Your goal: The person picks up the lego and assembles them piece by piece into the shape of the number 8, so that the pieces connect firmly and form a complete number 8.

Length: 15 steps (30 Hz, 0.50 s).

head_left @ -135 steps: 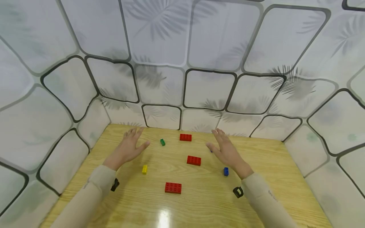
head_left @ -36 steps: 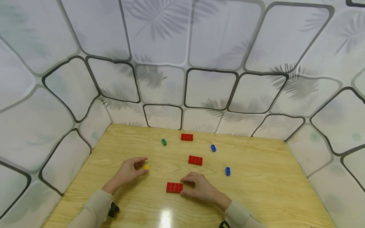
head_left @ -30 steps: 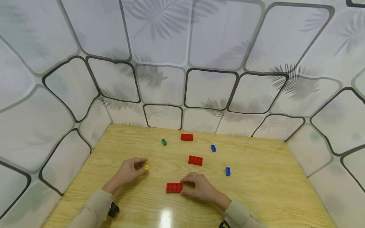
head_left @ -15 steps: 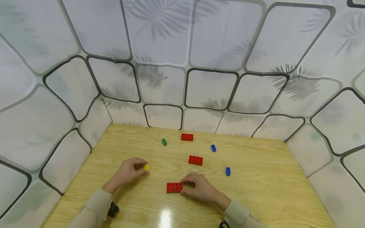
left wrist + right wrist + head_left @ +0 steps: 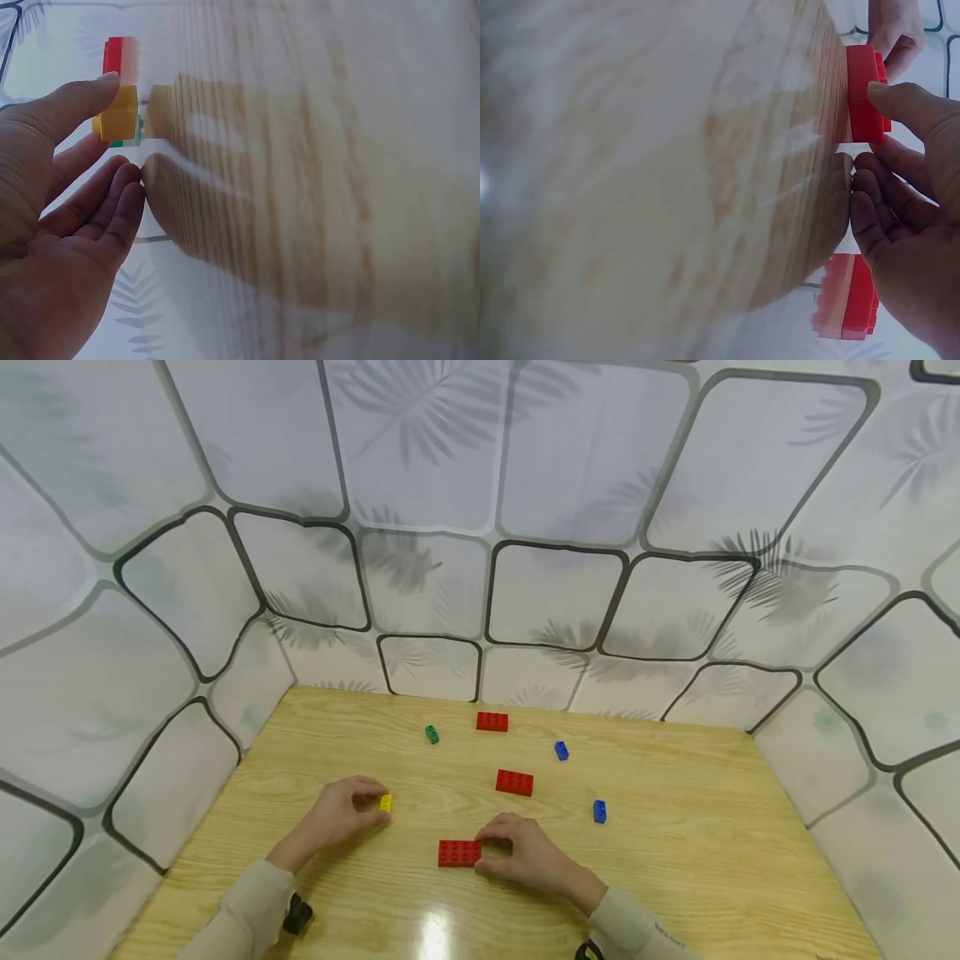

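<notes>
My left hand [image 5: 341, 810] pinches a small yellow toy brick [image 5: 386, 803] between thumb and index finger, left of the table's middle. In the left wrist view, a narrow gap shows between the yellow brick [image 5: 120, 112] and its reflection, so it seems slightly off the table. Nearer the front, my right hand [image 5: 525, 856] pinches the right end of a larger red brick [image 5: 459, 853] with thumb and index finger. The right wrist view has that red brick [image 5: 862, 94] at the tabletop, the thumb on its side. Both hands' other fingers are bent near the table.
Further back on the wooden table [image 5: 675, 860] lie two red bricks, a middle one [image 5: 514, 782] and a far one [image 5: 492, 721]. A green brick [image 5: 432, 734] is at the back left. Two blue bricks, one [image 5: 562, 750] behind the other [image 5: 600, 811], lie right. Patterned cloth walls [image 5: 555, 593] surround the table.
From hovering apart over the table, both hands have come down and inward, taking hold of the yellow and nearest red bricks. Over the last second the yellow brick tilts slightly; the right hand stays still.
</notes>
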{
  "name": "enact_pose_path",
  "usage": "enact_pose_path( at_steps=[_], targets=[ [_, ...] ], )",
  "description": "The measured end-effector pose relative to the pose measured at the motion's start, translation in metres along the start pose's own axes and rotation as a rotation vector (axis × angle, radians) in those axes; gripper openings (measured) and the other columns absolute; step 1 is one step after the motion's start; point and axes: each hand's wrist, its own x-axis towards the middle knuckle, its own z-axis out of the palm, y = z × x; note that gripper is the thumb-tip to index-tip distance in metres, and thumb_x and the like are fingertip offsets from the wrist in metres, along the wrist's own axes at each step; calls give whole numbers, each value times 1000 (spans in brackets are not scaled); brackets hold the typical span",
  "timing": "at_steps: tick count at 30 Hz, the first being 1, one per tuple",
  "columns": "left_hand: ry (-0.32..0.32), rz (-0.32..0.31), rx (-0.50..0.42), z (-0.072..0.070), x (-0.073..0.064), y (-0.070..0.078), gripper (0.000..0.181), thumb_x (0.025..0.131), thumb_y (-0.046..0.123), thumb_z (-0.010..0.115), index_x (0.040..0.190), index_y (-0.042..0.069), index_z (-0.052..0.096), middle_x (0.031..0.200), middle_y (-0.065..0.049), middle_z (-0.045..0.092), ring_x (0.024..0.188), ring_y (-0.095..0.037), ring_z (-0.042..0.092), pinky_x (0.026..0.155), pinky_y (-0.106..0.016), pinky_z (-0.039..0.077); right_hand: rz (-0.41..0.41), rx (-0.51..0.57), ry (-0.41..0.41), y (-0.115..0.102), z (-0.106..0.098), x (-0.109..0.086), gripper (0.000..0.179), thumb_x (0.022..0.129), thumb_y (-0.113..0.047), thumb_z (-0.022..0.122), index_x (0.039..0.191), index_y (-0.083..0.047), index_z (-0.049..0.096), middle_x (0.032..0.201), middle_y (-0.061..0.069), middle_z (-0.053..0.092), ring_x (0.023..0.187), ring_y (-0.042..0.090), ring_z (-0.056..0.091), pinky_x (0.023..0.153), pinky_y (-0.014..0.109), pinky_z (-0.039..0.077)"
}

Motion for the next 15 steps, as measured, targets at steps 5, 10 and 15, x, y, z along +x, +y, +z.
enact_pose_path(
  at_steps=[5, 10, 15],
  targets=[
    [0, 20, -17, 0, -1, 0, 37, 80, 24, 85, 113, 8, 74, 112, -2, 70, 97, -18, 64, 83, -39, 55, 5, 3, -8, -1, 0, 0, 30, 90, -42, 73, 115, -26, 71, 110, -16, 64, 103, 2, 57, 93, 29, 49],
    [-4, 22, -47, 1, -1, 2, 37, 81, 23, 84, 112, 8, 74, 110, -2, 71, 97, -18, 64, 84, -38, 56, 2, -1, -11, 0, 0, 1, 30, 90, -42, 72, 115, -25, 71, 109, -16, 64, 102, 2, 57, 93, 29, 49],
    [-16, 20, -77, 2, -1, 6, 37, 81, 25, 84, 112, 8, 73, 109, -2, 72, 98, -19, 65, 84, -37, 57, 6, -9, -16, 1, 0, 1, 32, 90, -45, 72, 116, -26, 71, 110, -17, 64, 103, 2, 57, 94, 29, 49]
  ],
)
